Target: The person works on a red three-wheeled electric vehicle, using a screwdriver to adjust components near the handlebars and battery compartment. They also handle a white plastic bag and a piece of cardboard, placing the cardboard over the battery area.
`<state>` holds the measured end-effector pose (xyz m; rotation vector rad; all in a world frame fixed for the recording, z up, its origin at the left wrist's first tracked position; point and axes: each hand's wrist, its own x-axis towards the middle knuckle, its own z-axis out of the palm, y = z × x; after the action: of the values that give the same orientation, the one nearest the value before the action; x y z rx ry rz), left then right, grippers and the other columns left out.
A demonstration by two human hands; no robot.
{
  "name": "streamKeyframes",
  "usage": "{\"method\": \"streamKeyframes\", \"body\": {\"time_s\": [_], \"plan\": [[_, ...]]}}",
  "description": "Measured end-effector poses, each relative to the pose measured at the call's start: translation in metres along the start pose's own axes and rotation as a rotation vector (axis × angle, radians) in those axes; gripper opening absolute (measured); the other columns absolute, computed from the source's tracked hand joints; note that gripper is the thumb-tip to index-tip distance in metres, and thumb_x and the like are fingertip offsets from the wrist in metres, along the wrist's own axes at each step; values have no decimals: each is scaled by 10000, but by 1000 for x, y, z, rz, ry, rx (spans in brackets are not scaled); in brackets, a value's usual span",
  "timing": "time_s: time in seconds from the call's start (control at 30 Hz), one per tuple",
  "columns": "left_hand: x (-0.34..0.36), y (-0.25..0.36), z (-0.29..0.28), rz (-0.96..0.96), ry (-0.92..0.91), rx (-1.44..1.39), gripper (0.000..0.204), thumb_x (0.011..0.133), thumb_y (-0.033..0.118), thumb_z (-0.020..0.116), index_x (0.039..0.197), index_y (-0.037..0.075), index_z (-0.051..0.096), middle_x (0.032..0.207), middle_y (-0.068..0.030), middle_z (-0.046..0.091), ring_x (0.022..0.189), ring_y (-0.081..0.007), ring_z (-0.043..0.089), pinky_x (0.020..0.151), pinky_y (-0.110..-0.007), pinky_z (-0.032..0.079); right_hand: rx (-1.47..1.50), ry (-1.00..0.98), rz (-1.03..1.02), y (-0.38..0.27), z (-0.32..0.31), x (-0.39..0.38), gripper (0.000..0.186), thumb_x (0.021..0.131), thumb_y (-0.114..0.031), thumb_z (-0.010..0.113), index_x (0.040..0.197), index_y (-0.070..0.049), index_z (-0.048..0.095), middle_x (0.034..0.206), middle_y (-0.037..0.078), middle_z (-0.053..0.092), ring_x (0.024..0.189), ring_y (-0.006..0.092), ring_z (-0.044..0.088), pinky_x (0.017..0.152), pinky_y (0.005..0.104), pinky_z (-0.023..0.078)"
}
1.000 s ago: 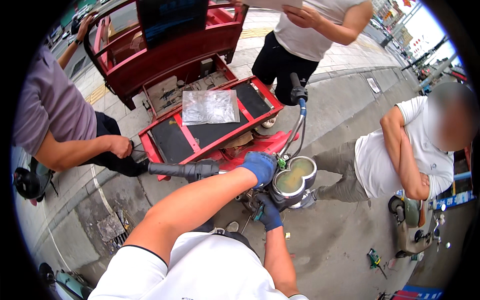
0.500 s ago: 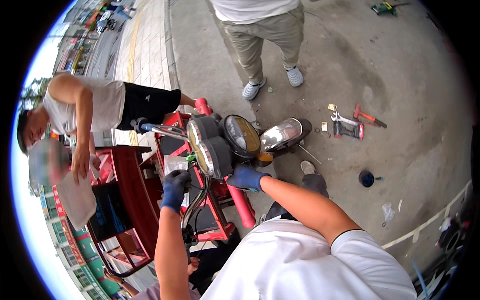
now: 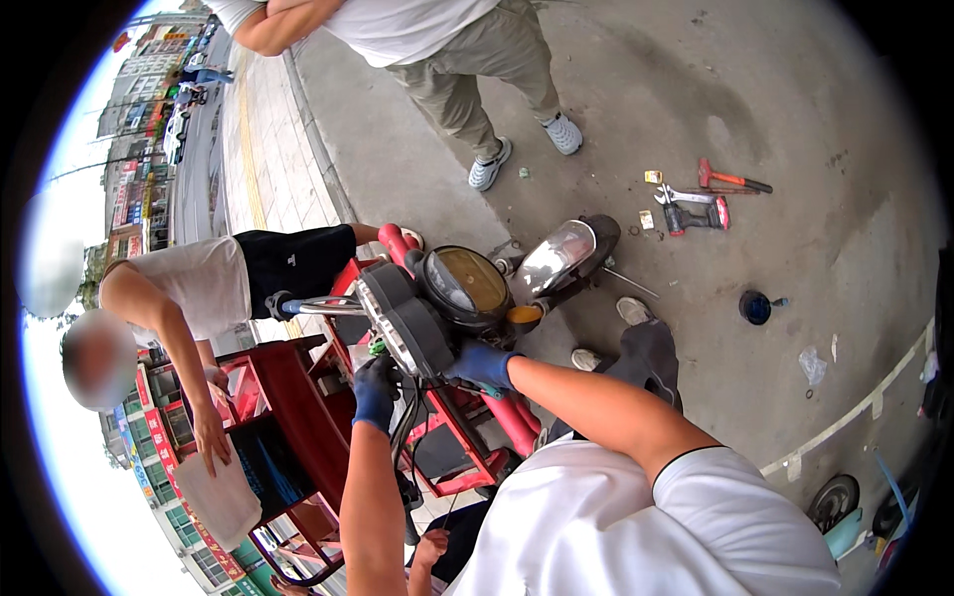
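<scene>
Cargo trike (image 3: pixel 298 407) filled the left and middle of the scene, its red body to the near left and its front end turned toward the right. On the far side stood a person in grey-green trousers (image 3: pixel 442 84), and at the left a person in a white top (image 3: pixel 184 283) leaned over, one hand at a pale sheet (image 3: pixel 219 494). The shiny front mudguard (image 3: pixel 556 263) reached out to the right. Left of it sat the grey gauge unit (image 3: pixel 402 323), just beside the round headlamp (image 3: pixel 465 286).

Both gloved hands met the trike at the near side of the gauge unit, which lay between and slightly beyond them. The left hand (image 3: pixel 376 389) was at its near left edge, fingers bent among the dark cables (image 3: pixel 405 422), just nearer than a small green connector (image 3: pixel 377 348). Whether they gripped a cable could not be told. The right hand (image 3: pixel 484 365) was at its near right edge, fingertips hidden there, with a teal piece (image 3: pixel 492 390) showing below the palm; its grip could not be told either.

On the ground to the right lay a red hammer (image 3: pixel 730 179), a cordless drill (image 3: pixel 693 216) and a wrench (image 3: pixel 681 196), close together. Nearer stood a dark cup (image 3: pixel 755 306).
</scene>
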<state>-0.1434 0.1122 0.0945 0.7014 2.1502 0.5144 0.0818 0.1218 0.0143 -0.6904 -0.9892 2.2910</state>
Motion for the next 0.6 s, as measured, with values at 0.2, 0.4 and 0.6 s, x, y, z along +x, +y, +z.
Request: {"method": "streamKeyframes", "body": {"time_s": [0.2,0.4,0.6], "plan": [[-9,12,11,-57,-152,92,206,867,198,537,922,23,629,614,-44,576,445,-110,489,411,-240,384,168,95,-131,42,13,17,453,782,-137,664,1209,-41,552,970,96,636,761,176,583,656,324,502],[-9,-6,7,147,-92,158,210,840,208,550,863,12,619,653,-38,589,486,-111,507,437,-259,384,220,175,-143,56,22,20,580,768,-163,648,1309,-73,459,1070,153,641,880,270,623,768,388,506],[-36,21,30,694,-267,660,146,825,58,534,920,15,637,762,-33,633,622,-108,571,524,-249,430,-111,310,-86,62,27,14,679,736,-207,648,1352,-86,387,1072,229,625,937,376,625,819,424,504]]}}
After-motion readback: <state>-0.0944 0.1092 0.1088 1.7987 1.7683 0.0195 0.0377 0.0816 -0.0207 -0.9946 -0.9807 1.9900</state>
